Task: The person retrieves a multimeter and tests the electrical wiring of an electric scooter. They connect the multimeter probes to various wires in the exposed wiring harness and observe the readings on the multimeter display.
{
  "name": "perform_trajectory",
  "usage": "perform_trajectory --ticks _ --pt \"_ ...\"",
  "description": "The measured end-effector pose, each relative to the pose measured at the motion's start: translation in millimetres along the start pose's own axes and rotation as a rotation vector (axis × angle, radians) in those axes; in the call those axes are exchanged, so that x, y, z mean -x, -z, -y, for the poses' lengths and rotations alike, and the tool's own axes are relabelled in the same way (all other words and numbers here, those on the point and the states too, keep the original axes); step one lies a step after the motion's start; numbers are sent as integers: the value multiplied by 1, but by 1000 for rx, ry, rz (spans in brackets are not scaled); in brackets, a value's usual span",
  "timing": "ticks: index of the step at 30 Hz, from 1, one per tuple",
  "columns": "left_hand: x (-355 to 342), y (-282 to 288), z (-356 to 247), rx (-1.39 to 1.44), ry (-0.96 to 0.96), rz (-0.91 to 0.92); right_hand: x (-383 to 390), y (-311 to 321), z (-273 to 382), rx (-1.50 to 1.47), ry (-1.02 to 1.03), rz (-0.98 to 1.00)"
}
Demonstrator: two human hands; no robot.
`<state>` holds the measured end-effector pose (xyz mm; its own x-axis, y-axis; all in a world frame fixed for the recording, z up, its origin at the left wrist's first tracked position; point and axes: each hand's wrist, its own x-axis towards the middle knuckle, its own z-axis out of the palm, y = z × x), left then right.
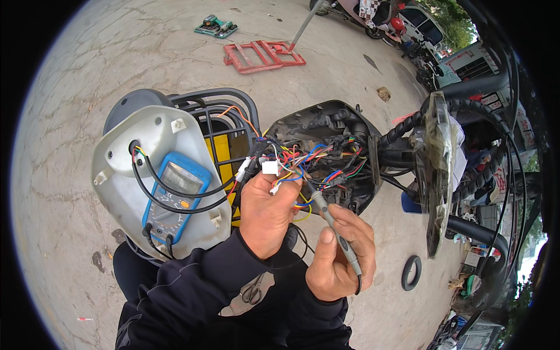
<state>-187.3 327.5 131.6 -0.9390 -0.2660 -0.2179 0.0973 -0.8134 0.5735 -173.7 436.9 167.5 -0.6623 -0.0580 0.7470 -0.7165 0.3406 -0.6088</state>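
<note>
The sleeves point(192, 286) come in at the lower edge, and a dark looped tool point(252, 293) shows in the gap between them. The right hand point(341, 254) is closed around a grey probe point(324, 213), thumb on one side and fingers along the other, with no space left in the grip. The probe slants up and left, and its black lead point(359, 284) leaves the lower end. Its upper end reaches in among the wires, just beside the left fingers; whether the tip touches metal is too small to tell.

The left hand point(268, 216) is pinched together on some of the wires point(309, 156), its fingertips partly hidden among them. A white connector point(270, 168) sits just above this grip. The wires, in many colours, spill across an open black housing point(291, 125) ahead of the hands.

To the left, a blue meter point(177, 192) lies face up on a white cover point(122, 192), two plugs in its lower end. Black cables point(181, 209) run from a hole in the cover, over the meter, toward the wires. Beyond the cover are a black rack point(233, 96) and a yellow panel point(219, 153).

On the concrete, a tyre point(411, 273) lies to the right. Farther off are a red stand point(251, 56), a green tool case point(216, 26) and a parked scooter point(364, 17).
</note>
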Motion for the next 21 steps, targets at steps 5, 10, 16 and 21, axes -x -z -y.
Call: perform_trajectory --ticks 5,10,16,21 --pt "0 0 1 -9 0 -3 1 0 1 23 3 20" --pt "1 -1 -1 -69 7 -19 4 5 2 61 8 121" --pt "1 -4 -1 -31 -104 32 7 4 2 -21 -46 110" --pt "-2 -1 6 12 -130 74 8 1 -1 -3 -71 28"
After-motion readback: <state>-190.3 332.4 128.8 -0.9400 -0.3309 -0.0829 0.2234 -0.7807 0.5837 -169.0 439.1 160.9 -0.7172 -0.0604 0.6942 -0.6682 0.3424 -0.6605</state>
